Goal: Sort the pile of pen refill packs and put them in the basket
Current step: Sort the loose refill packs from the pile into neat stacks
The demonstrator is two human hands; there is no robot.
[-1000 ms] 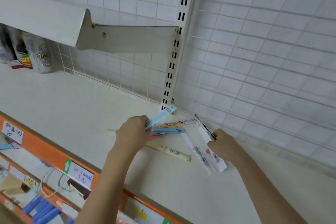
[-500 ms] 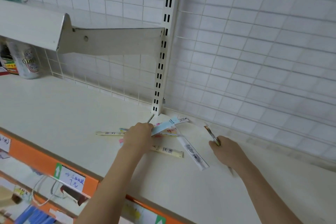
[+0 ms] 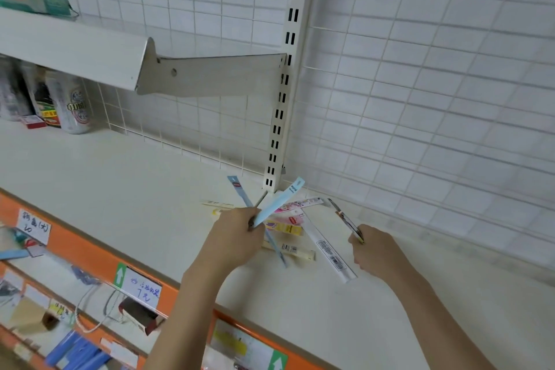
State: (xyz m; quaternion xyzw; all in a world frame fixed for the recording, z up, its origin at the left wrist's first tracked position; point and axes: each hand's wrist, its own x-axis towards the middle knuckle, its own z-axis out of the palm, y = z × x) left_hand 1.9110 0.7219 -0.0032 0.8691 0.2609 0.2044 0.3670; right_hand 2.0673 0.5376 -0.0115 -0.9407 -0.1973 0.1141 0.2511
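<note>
The step in hand looks like gathering: packs are being picked off the shelf (image 3: 90,177) and collected in the hands, sorted by kind, before anything goes to a basket. No basket shows in this view.

Taking the slotted upright post (image 3: 280,117) as the landmark: the pile of refill packs (image 3: 288,227) lies on the shelf at the foot of the post, spreading a little toward the person. The left hand (image 3: 237,237) is just in front of the post's foot, fingers curled round two light blue packs — one blue pack (image 3: 280,198) slants up toward the post's base, the other blue pack (image 3: 240,191) fans out to the left of it, its lower end running down past the hand over the pile. The right hand (image 3: 375,249) is to the right of the post and nearer the person, pinching a thin dark-edged pack (image 3: 345,219) that points back toward the wall. A long white pack (image 3: 327,249) lies loose between the two hands, and a cream pack (image 3: 295,250) lies below the pile.

The next move probably calls for squaring up the two fanned blue packs in the left hand, then reaching for another loose one — the white pack is nearest. The packs are thin and slippery-looking, so several held at once may splay or slide.
</note>
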